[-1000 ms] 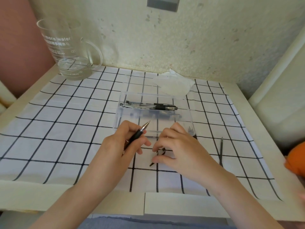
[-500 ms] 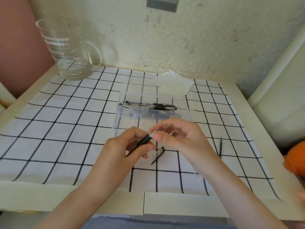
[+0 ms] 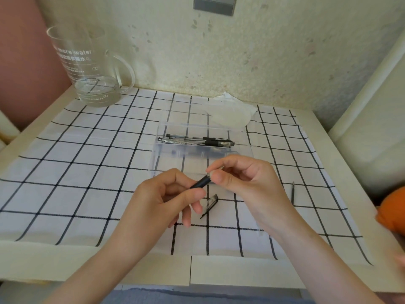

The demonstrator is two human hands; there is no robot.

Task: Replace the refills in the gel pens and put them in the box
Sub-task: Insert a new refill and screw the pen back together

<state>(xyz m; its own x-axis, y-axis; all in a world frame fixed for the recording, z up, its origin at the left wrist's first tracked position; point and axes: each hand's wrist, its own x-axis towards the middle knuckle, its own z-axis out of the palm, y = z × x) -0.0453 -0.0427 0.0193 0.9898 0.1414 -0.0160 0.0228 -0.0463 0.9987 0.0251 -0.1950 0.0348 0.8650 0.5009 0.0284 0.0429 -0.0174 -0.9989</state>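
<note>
My left hand (image 3: 166, 198) grips a gel pen (image 3: 200, 182) by its black grip section, tip end pointing up and right. My right hand (image 3: 243, 178) pinches the pen's metal tip between thumb and forefinger. Just below the hands a black pen cap with clip (image 3: 209, 205) lies on the checked cloth. A thin dark refill (image 3: 292, 193) lies on the cloth to the right. Behind the hands stands the clear plastic box (image 3: 162, 128), with several gel pens (image 3: 197, 141) lying inside it.
A glass jug (image 3: 87, 71) with a little water stands at the back left corner. A crumpled clear plastic bag (image 3: 230, 110) lies behind the box. An orange object (image 3: 392, 211) sits at the right edge. The wall runs close behind the table.
My right hand rose from the cloth, where it was touching the cap, and closed on the pen's tip. My left hand lowered the pen slightly.
</note>
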